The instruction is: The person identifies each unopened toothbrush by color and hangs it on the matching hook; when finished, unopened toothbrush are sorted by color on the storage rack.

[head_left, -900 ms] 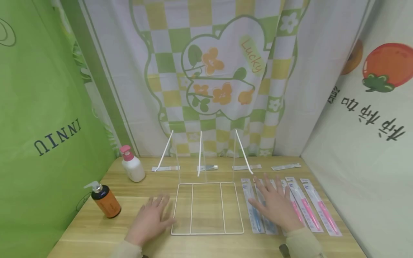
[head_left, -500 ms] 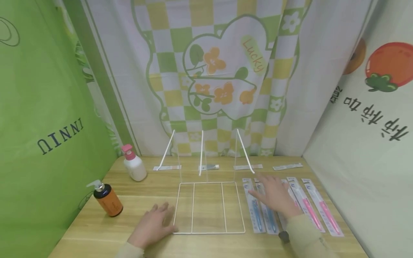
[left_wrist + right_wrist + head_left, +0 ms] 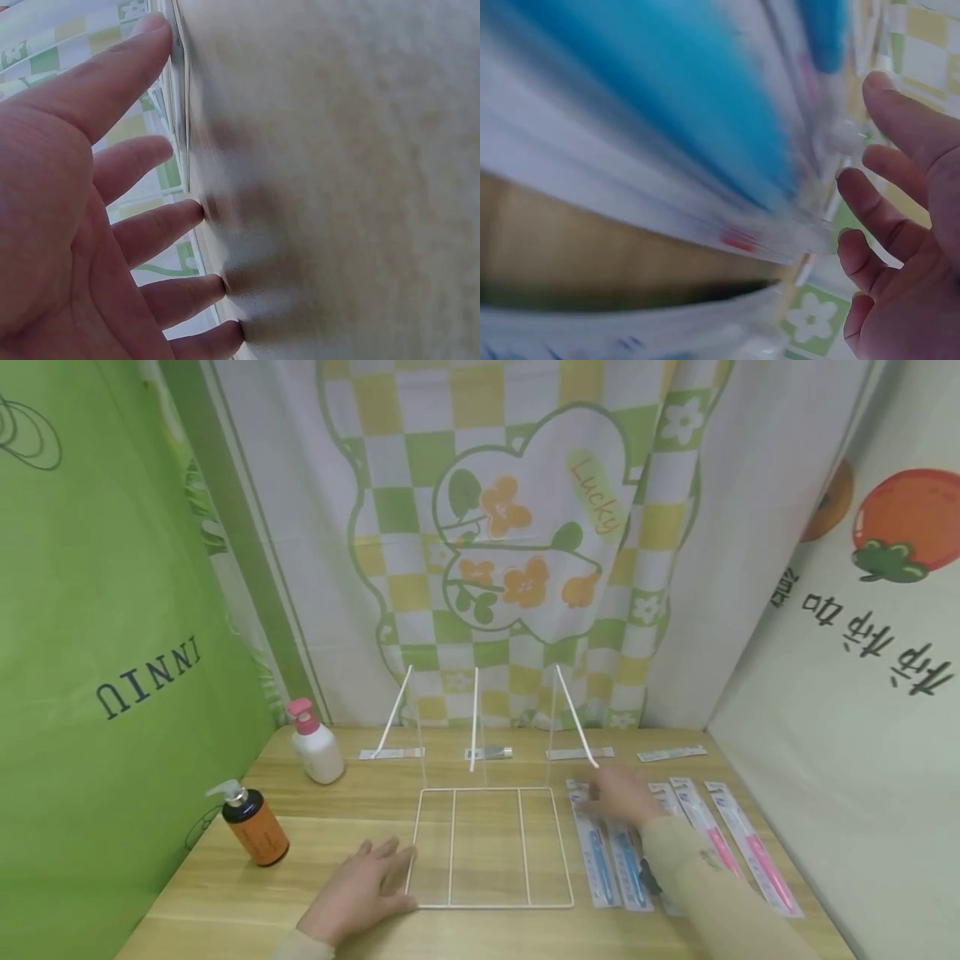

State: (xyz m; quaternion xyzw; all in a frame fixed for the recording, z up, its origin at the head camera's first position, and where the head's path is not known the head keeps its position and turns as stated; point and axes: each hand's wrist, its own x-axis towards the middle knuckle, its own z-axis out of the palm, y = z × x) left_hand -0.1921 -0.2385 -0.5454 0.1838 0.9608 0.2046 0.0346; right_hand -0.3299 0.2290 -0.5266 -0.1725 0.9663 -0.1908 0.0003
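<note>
My left hand [image 3: 360,889] rests fingertips-down on the table, its thumb at the front left corner of a white wire rack [image 3: 495,907]. In the left wrist view the fingers of that hand [image 3: 82,195] are spread and hold nothing. My right hand [image 3: 622,795] hovers over the far ends of the packaged toothbrushes, hiding part of them. Two packs with blue toothbrushes [image 3: 598,864] lie nearest the rack; pink toothbrushes [image 3: 768,864] lie further right. In the right wrist view my relaxed fingers [image 3: 889,225] stay apart from a blurred blue toothbrush [image 3: 675,97].
A white pump bottle [image 3: 318,753] with a pink top and an orange pump bottle [image 3: 258,833] stand at the left. Several small flat packets [image 3: 671,753] and a small tube [image 3: 491,752] lie along the back. Curtains [image 3: 525,527] enclose the table.
My right hand has moved left across the toothbrush packs, from the pink ones toward the blue ones. My left hand has shifted slightly, its thumb coming to the rack's front corner.
</note>
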